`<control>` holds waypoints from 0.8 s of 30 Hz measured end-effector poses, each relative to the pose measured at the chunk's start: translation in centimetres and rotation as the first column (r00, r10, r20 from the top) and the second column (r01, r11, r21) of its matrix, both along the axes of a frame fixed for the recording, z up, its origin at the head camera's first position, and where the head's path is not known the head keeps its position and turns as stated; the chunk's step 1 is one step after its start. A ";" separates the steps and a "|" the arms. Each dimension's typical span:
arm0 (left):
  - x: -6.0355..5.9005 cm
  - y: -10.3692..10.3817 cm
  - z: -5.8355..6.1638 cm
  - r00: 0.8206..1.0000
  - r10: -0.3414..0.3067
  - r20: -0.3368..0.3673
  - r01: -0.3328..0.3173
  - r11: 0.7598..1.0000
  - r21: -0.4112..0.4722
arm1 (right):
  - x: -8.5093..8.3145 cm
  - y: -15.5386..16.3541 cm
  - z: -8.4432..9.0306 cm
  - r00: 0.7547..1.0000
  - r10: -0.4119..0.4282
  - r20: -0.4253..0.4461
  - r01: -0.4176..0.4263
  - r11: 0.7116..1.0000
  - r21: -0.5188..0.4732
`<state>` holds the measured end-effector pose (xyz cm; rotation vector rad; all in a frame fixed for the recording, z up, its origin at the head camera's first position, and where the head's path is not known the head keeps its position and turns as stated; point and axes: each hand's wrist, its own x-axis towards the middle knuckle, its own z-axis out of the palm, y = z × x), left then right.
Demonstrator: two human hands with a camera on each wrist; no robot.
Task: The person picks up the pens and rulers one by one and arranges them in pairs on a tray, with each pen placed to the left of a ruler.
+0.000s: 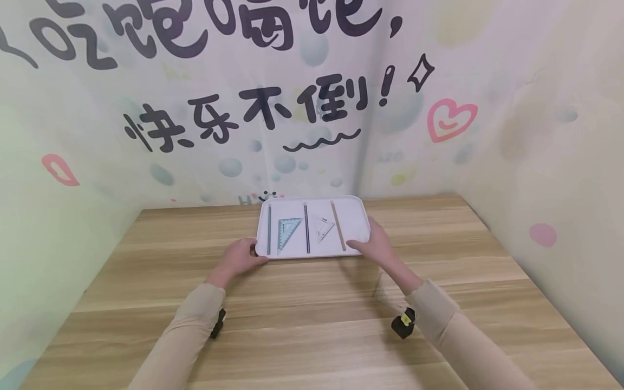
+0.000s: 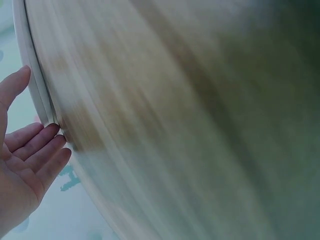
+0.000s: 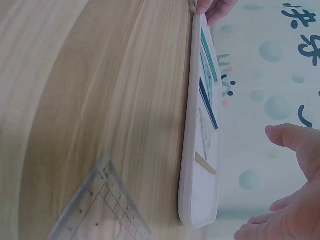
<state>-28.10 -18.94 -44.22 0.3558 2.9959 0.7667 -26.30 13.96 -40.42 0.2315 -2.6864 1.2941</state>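
Observation:
A white tray (image 1: 355, 230) lies at the back of the table. On it, a teal pencil (image 1: 269, 230), a dark blue pencil (image 1: 306, 227) and a tan pencil (image 1: 338, 225) alternate with a blue set square (image 1: 288, 233) and a small clear set square (image 1: 324, 227). My left hand (image 1: 242, 255) touches the tray's near left corner, thumb along the front, fingertips at the side. In the left wrist view its fingers (image 2: 42, 150) are nearly straight. My right hand (image 1: 375, 245) is at the tray's right end; the right wrist view shows this hand (image 3: 295, 192) spread and apart from the tray.
A larger clear set square (image 1: 388, 292) lies on the wooden table (image 1: 302, 319), under my right forearm. A printed wall cloth (image 1: 209, 179) stands close behind the tray and along both sides. Black devices (image 1: 403, 324) are strapped at my wrists.

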 end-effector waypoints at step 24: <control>0.0 0.0 0.0 1.000 -0.005 -0.009 0.005 1.000 -0.002 | 3.0 2.6 1.4 0.989 -0.018 0.147 0.014 1.000 0.024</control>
